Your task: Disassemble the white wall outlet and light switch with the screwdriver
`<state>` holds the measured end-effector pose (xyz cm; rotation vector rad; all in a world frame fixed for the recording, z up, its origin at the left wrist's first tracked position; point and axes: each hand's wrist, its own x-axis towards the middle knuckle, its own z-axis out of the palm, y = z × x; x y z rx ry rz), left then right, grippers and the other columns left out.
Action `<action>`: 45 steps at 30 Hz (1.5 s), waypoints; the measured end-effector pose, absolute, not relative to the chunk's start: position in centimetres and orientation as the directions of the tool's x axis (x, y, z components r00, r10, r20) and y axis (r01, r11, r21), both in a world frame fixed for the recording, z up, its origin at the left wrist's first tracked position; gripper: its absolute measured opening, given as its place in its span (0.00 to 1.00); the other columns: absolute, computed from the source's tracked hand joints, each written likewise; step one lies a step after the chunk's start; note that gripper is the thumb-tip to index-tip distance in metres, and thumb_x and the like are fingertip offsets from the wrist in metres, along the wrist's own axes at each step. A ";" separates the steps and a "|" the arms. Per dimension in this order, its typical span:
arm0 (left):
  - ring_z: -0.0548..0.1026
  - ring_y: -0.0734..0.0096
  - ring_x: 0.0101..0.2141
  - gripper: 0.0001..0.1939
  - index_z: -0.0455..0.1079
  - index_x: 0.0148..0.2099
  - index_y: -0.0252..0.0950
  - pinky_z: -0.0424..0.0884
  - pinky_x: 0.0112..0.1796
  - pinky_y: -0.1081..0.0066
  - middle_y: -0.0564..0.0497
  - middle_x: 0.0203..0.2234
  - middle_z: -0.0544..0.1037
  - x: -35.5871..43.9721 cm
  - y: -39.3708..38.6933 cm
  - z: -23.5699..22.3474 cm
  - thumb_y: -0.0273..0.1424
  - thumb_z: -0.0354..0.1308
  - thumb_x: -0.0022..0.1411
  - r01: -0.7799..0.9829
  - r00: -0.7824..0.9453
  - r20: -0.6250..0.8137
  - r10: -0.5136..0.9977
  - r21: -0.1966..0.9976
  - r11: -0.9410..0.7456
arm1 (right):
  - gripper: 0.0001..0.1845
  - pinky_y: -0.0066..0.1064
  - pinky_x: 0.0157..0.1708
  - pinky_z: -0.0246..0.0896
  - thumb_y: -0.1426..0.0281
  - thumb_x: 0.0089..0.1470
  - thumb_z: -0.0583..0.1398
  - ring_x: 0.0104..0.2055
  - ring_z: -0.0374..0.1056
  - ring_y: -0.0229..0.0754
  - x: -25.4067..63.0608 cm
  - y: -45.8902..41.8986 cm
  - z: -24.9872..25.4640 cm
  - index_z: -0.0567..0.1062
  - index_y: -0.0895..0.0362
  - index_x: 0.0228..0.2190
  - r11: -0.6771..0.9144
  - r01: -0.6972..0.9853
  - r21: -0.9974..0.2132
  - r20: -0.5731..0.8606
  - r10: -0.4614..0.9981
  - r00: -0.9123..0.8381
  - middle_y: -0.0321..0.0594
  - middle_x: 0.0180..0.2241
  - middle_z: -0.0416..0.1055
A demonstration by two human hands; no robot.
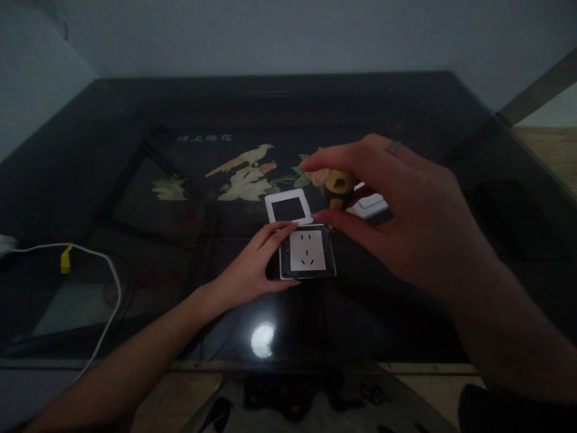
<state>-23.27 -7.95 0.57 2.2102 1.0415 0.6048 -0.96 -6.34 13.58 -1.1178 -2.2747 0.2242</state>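
Dark glossy table (216, 337) carries the socket (307, 251), just beside a white frame (271, 210). I have my left hand (252, 261) half open, gripping the socket's edges; my right hand (401, 198) closes its fingers around a screwdriver (340, 182) at the far right corner.

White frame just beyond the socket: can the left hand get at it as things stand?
Probably yes, if it lets go first: the left hand grips the socket, but the white frame lies right by its fingertips, apparently unobstructed.
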 end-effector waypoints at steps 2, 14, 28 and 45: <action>0.60 0.44 0.62 0.47 0.45 0.69 0.48 0.59 0.61 0.42 0.41 0.63 0.57 -23.2 -8.0 0.7 0.38 0.68 0.55 0.516 0.585 0.132 0.800 0.700 -0.494 | 0.28 0.42 0.44 0.72 0.79 0.52 0.61 0.46 0.73 0.49 -0.6 -6.2 13.7 0.70 0.50 0.54 0.627 0.623 -0.468 0.391 0.779 -0.491 0.39 0.46 0.74; 0.60 0.47 0.63 0.44 0.54 0.67 0.47 0.61 0.61 0.46 0.41 0.64 0.59 -23.8 -7.6 1.9 0.46 0.68 0.53 0.459 0.567 0.216 0.795 0.718 -0.523 | 0.25 0.31 0.43 0.73 0.75 0.52 0.65 0.47 0.73 0.40 1.3 -5.8 14.0 0.73 0.46 0.51 0.496 0.389 -0.776 0.400 0.864 -0.304 0.34 0.51 0.72; 0.74 0.58 0.52 0.13 0.79 0.45 0.42 0.72 0.54 0.59 0.46 0.48 0.77 -23.3 -9.3 4.2 0.36 0.68 0.56 -0.069 0.231 0.288 0.929 0.958 -0.279 | 0.23 0.30 0.36 0.74 0.68 0.41 0.72 0.34 0.76 0.38 -3.9 -8.0 8.1 0.63 0.51 0.32 -0.056 -0.112 -0.992 0.002 0.887 -0.462 0.31 0.32 0.75; 0.82 0.71 0.33 0.14 0.75 0.47 0.39 0.82 0.37 0.73 0.54 0.34 0.82 -24.9 -7.3 6.1 0.34 0.67 0.59 -0.274 -0.235 0.369 0.899 0.862 -0.426 | 0.45 0.61 0.62 0.51 0.57 0.44 0.70 0.68 0.50 0.61 1.6 -8.5 2.5 0.59 0.50 0.60 0.343 0.535 -0.772 0.021 0.855 -0.518 0.55 0.67 0.47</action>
